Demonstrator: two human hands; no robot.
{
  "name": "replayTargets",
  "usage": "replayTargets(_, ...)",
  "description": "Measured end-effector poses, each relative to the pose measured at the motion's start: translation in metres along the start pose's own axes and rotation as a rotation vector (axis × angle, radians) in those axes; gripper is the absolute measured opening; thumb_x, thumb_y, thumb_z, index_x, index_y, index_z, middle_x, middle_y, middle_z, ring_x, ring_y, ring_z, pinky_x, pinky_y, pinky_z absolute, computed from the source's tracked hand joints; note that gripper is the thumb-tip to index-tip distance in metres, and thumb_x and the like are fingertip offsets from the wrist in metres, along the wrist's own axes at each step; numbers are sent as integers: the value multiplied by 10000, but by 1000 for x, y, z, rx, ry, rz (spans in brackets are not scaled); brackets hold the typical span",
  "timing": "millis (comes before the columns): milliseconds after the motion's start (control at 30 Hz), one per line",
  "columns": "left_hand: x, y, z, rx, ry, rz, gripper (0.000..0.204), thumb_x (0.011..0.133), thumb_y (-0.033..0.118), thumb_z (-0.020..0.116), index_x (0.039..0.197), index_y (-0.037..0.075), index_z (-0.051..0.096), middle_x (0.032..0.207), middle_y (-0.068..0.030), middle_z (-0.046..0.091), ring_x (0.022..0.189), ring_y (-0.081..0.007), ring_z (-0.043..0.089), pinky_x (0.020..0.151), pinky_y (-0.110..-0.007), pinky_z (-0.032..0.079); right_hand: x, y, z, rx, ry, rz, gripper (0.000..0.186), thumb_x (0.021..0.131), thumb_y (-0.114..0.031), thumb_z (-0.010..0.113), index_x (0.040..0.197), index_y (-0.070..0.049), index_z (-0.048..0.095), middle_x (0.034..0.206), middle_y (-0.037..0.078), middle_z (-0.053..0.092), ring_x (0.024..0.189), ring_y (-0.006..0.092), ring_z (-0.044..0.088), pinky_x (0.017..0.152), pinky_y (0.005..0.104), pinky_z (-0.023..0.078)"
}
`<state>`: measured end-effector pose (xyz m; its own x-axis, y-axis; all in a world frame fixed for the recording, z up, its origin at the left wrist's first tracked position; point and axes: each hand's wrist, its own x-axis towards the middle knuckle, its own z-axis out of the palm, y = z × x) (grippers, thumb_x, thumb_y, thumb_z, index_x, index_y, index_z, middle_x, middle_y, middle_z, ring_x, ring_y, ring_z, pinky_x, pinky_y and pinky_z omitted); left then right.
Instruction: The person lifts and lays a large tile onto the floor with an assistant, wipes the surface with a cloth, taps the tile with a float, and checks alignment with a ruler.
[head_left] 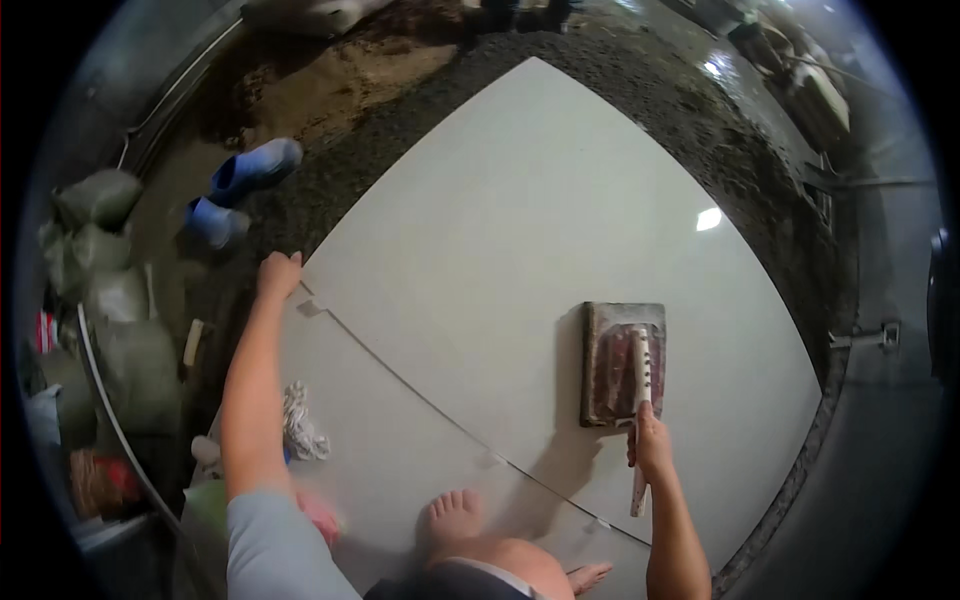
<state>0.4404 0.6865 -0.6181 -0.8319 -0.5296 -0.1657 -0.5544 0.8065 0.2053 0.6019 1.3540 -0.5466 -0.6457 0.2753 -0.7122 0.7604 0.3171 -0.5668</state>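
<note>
A large glossy pale floor tile [480, 230] lies in front of me, its corner pointing away. My right hand [650, 445] is wrapped around the long pale handle of a thick rectangular tamping block [622, 365]. The block is over the right part of the tile and casts a shadow to its left. At the tile's left corner, my left hand [280, 273] is closed, its fingertips hidden; I cannot tell what is in them. A thin joint separates this tile from the nearer tile [390, 440], where small spacer clips [312, 306] sit along the line.
Dark mortar [385, 155] borders the far tile. Blue shoes [255, 168] lie at the left, near stacked sacks [110, 270]. A bundle of white string [303, 425] is by my left arm. My bare foot [455, 515] rests on the nearer tile. A dark wall [890, 430] runs along the right.
</note>
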Motion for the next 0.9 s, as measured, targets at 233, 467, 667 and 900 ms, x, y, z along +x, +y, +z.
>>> replayTargets(233,-73,178,32,-4,-15,279,584,922,438,566,1284,-20,539,1418,-247,466,1315,-378,449,1048,-504,403,-8,-58,-25,121,-51,-44,600,979,-614,429,743,-68,505,575,26,468,426,145,455,413,310,387)
replayTargets(467,-127,220,93,21,245,366,830,927,488,537,1519,-10,235,1593,-222,197,1492,-357,141,1201,-523,100,-39,-180,-194,299,359,-176,549,972,-651,381,808,-161,566,523,-33,422,397,111,390,385,308,334)
replayTargets(667,-118,223,79,-17,189,354,836,923,454,535,1517,-38,212,1594,-237,186,1491,-379,132,1209,-510,90,-13,-198,-183,738,754,-637,576,967,-663,372,794,-132,511,500,-25,363,396,127,393,416,367,395)
replayTargets(900,-117,224,72,-24,146,346,874,904,482,537,1517,-44,204,1597,-241,173,1493,-377,130,1210,-500,91,142,-241,-32,40,119,-13,629,952,-648,450,850,-42,582,531,3,429,448,139,453,413,313,369)
